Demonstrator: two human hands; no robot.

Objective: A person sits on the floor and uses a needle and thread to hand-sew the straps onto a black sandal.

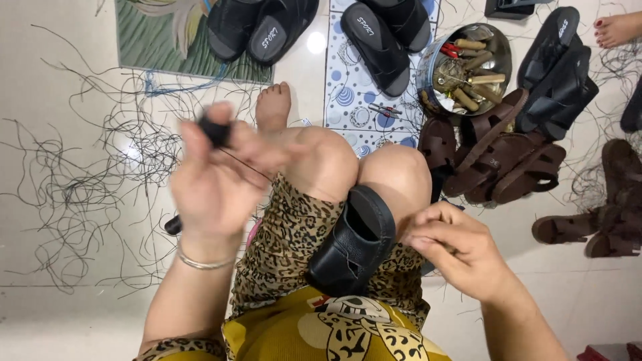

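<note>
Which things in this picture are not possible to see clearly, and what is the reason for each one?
- Left hand, head view: motion-blurred; the small black thing it pinches cannot be identified.
- Right hand: fingers curl shut, hiding whatever they hold.
- Black sandal on the lap: its lower end is hidden against the clothing.
- Metal bowl: the tools inside are too small to identify.
- Brown sandals: blurred at the right edge.
</note>
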